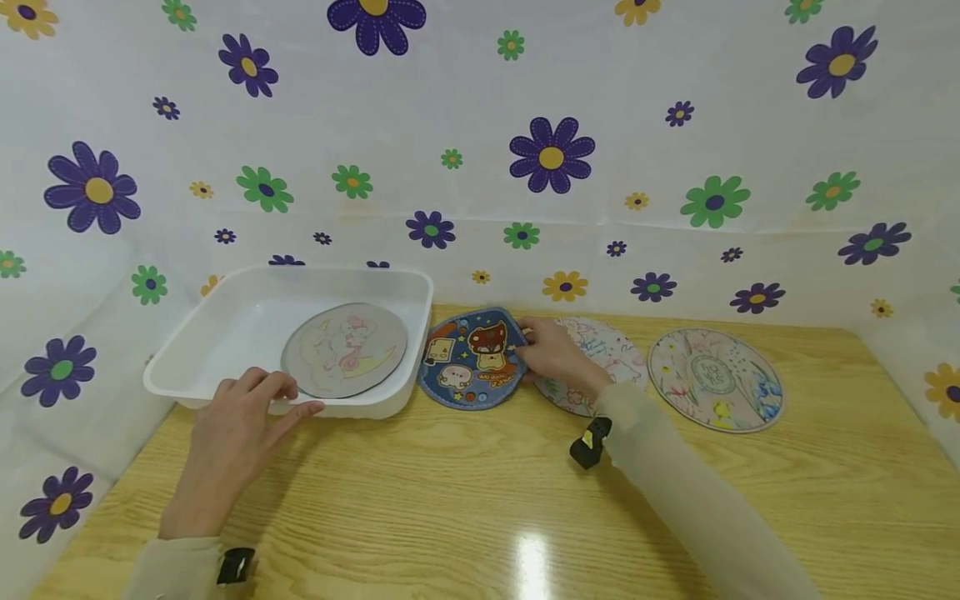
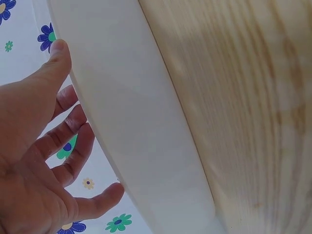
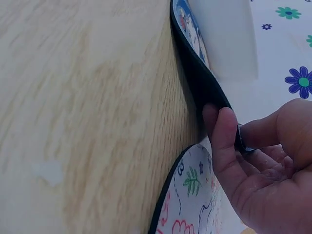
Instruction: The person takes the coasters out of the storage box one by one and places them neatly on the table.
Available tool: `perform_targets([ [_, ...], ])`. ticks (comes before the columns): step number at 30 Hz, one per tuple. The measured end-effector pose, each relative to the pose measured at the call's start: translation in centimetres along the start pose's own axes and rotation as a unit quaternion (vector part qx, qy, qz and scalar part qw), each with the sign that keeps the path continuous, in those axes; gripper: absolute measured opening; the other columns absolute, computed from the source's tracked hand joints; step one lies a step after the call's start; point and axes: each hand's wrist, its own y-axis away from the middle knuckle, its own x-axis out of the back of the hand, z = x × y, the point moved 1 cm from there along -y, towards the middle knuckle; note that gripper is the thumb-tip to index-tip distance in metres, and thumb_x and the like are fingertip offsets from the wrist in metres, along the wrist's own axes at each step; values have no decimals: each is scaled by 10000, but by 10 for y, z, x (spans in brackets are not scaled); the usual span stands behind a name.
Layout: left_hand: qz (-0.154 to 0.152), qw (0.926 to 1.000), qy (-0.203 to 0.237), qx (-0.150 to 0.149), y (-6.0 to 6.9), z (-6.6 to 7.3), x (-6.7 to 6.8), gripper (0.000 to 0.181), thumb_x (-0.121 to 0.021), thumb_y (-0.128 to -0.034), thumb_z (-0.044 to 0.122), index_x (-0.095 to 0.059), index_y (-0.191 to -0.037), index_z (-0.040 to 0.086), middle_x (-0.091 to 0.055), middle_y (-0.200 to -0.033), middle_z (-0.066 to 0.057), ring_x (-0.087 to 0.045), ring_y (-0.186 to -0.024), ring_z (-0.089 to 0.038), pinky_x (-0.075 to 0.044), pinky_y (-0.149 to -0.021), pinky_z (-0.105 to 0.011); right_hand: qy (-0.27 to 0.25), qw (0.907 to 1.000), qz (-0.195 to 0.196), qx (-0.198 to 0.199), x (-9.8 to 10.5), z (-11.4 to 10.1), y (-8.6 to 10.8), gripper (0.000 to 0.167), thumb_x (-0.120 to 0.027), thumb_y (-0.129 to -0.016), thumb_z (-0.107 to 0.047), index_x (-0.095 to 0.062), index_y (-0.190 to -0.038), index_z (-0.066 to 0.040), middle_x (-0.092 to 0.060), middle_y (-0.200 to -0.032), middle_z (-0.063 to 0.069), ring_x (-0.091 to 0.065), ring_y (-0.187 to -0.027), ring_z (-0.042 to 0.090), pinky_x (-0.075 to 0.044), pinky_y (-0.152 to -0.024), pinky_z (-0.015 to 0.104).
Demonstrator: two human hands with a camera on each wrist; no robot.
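Note:
My right hand (image 1: 557, 350) pinches the right edge of a round blue mouse pad (image 1: 474, 358) with cartoon figures. That edge is lifted and bent, and the pad's black underside (image 3: 200, 80) shows in the right wrist view. My left hand (image 1: 238, 442) rests at the front rim of a white plastic tub (image 1: 217, 333); in the left wrist view its thumb and fingertips touch the rim (image 2: 80, 92). Inside the tub a round pale mouse pad (image 1: 345, 350) with a moon drawing leans on the front right wall.
Partly behind my right hand lies a white patterned round mouse pad (image 1: 600, 358). Farther right is another round pad (image 1: 716, 379) with flowers. All stand on a wooden table (image 1: 420, 500) before a flowered curtain (image 1: 465, 100).

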Motion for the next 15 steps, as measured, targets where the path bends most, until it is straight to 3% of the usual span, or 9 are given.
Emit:
perform_targets([
  [3, 11, 10000, 7, 7, 0, 0, 1, 318, -871, -787, 317, -649, -903, 121, -690, -921, -142, -596, -747, -393, -522, -548, -523, -123, 9999, -17, 14, 0, 1, -1, 452, -553, -1032, -59, -493, -1479, -61, -661, -1340, 223, -749, -824, 242, -622, -635, 293],
  [8, 74, 10000, 41, -19, 0, -1, 2, 315, -877, -780, 301, -645, -896, 122, -689, -914, -146, -593, -740, -390, -520, -543, -523, 12, 9997, -135, 207, 1, 2, -2, 454, -543, -1039, -65, -482, -1489, -67, -656, -1352, 214, -741, -985, 286, -630, -665, 314],
  [12, 55, 10000, 63, -40, 0, 0, 1, 308, -872, -788, 295, -650, -904, 117, -689, -913, -154, -602, -751, -404, -527, -564, -533, 748, 9958, -157, 505, 3, 2, -3, 445, -543, -1045, -98, -489, -1487, -86, -658, -1359, 180, -701, -1130, 288, -616, -828, 362],
  [15, 49, 10000, 62, -33, 0, 0, 0, 309, -875, -783, 290, -649, -903, 115, -688, -913, -158, -602, -749, -406, -526, -568, -531, 1371, 9865, -225, 869, 5, -1, -2, 451, -544, -1050, -118, -479, -1494, -72, -657, -1354, 174, -665, -1204, 297, -567, -974, 416],
])
